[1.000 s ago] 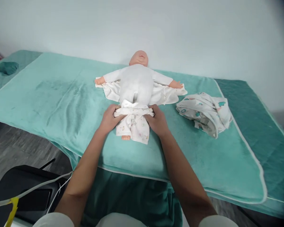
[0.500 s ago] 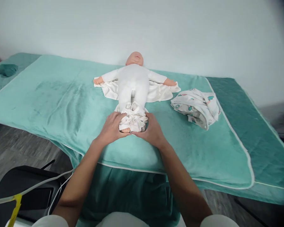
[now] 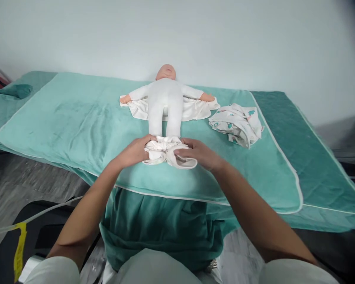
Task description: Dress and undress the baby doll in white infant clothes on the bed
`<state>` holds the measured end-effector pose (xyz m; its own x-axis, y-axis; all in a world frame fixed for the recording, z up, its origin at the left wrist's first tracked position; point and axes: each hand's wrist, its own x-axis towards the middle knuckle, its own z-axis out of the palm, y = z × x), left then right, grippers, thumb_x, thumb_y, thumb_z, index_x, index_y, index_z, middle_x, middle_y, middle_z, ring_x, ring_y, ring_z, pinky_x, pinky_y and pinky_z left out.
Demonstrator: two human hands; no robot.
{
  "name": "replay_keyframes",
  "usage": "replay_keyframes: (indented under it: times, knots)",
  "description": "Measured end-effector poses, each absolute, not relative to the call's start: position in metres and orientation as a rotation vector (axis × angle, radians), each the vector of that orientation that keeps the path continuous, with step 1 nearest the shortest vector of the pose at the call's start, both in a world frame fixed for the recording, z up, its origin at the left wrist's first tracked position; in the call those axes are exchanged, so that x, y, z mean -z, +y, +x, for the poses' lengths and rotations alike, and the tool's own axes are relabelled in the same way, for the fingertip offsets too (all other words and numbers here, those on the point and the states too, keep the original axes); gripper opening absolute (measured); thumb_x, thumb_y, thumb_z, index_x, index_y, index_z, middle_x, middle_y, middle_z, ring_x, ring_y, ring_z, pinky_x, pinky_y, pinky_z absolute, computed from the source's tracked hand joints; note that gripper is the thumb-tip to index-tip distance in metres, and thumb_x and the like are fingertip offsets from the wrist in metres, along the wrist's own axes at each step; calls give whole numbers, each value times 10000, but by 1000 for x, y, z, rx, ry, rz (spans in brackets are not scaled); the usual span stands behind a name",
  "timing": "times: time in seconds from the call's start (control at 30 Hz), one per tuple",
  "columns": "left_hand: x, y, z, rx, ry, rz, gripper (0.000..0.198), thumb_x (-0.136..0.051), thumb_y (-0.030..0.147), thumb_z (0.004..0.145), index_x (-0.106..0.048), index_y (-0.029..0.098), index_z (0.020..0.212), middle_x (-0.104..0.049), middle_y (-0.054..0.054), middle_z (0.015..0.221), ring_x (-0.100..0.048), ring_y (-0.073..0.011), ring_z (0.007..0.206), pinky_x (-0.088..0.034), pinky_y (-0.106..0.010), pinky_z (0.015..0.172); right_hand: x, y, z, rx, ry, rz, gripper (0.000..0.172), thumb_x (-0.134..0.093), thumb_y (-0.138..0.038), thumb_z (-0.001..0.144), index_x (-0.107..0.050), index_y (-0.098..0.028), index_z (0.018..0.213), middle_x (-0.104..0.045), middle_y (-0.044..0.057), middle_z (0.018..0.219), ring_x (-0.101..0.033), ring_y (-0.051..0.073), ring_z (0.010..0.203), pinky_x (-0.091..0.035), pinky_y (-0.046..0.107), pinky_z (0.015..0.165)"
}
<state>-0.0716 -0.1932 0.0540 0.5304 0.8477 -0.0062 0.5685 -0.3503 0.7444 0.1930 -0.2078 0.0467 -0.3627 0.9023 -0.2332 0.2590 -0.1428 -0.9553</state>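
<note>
A baby doll (image 3: 165, 96) with a white body lies on its back, head away from me and arms spread out. White baby pants (image 3: 161, 152) are bunched around its ankles, hiding the feet. My left hand (image 3: 137, 150) grips the left side of the pants, its fingertips partly hidden by the cloth. On the other side, my right hand (image 3: 199, 153) is closed on the pants, thumb pressing down near an open, loose edge. A white cloth garment (image 3: 195, 110) is spread flat under the doll's torso and arms.
A crumpled white printed cloth (image 3: 238, 124) lies to the doll's right on a green velvety cover (image 3: 85, 122) with white piping. A pale wall (image 3: 177, 35) stands behind. At lower left are a black chair-like object (image 3: 29, 221) and a cable with a yellow tag (image 3: 20, 252).
The pants have slid toward me, down the doll's legs, and more of the white legs shows. My hands have moved apart slightly, and the cloth now spreads wider between them.
</note>
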Motion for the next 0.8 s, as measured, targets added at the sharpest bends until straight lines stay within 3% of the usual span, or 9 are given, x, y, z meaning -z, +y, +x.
replay_keyframes:
  times: [0.17,0.27,0.4,0.47,0.57,0.7,0.8]
  knots:
    - [-127,-185,-88,-95,862,2124,295,-802,432,770,-721,249,987,-726,20,910,-656,-184,773,-486,-259,664,-96,-188,203,-1571,-1850,-1130,532,-723,-686,818,-527,-203,715,-497,-34,663,-427,112,605,-309,262,569]
    - [-164,-175,-94,-150,869,2082,281,-802,492,786,-730,224,834,-679,-3,787,-630,-179,681,-454,-262,580,-129,-170,204,-1379,-2152,-1154,531,-737,-705,808,-603,-202,700,-543,-13,684,-481,136,637,-355,280,580]
    - [-194,-160,-92,-467,948,2007,342,-904,435,700,-690,171,737,-615,4,707,-700,-217,743,-574,-358,731,-173,-152,195,-1190,-2336,-1097,425,-899,-574,696,-701,-202,756,-606,-13,697,-590,160,697,-456,292,616]
    - [-203,-155,-87,-659,990,2030,337,-899,360,722,-660,129,776,-578,21,730,-745,-285,892,-564,-531,881,-195,-147,187,-1118,-2292,-1030,382,-943,-481,665,-715,-197,779,-653,-17,758,-670,199,821,-540,317,697]
    - [-214,-153,-78,-936,953,2195,343,-804,334,823,-598,66,885,-521,35,809,-718,-381,1087,-430,-718,910,-223,-142,173,-1083,-2245,-968,353,-934,-427,689,-708,-176,792,-701,-30,853,-714,248,995,-597,373,816]
    - [-232,-157,-72,-1319,838,2426,391,-728,445,891,-573,93,963,-493,35,867,-695,-359,1150,-457,-697,986,-253,-139,159,-1063,-2266,-780,347,-870,-406,759,-696,-136,892,-676,-67,829,-716,173,930,-578,351,852]
    - [-245,-159,-78,-1177,773,2487,441,-623,483,932,-610,82,1117,-518,17,932,-675,-405,1210,-425,-738,963,-269,-144,149,-966,-2129,-733,293,-869,-325,753,-667,-137,854,-653,-106,796,-725,140,954,-569,276,838]
